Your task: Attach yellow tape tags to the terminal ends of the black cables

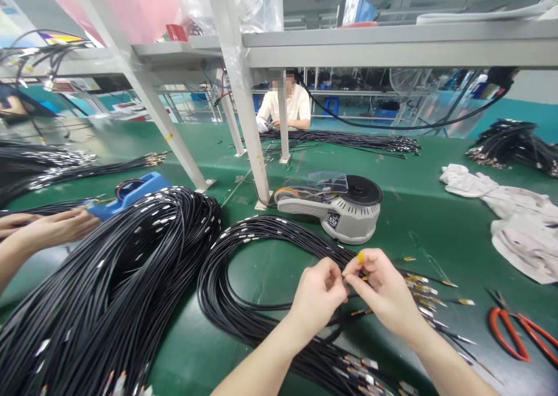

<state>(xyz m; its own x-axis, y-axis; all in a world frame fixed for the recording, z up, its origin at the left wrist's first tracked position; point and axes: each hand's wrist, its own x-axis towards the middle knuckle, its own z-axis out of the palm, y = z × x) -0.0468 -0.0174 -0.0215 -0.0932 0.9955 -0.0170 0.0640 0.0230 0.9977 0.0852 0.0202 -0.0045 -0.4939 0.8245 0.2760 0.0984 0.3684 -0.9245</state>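
Observation:
My left hand is closed in a pinch on a thin black cable, near one end of a looped cable bundle. Right beside it, the thumb and forefinger of my right hand pinch at the same spot, almost touching the left fingertips. A small yellow piece of tape sticks to a right finger. The exact point held is mostly hidden by the fingers. Under and past my right hand lie cable ends with yellow and white tags.
A grey tape dispenser stands behind the bundle. Red-handled cutters and white gloves lie right. A large cable pile fills the left, where a co-worker's hands reach near a blue tape holder. Another person sits opposite.

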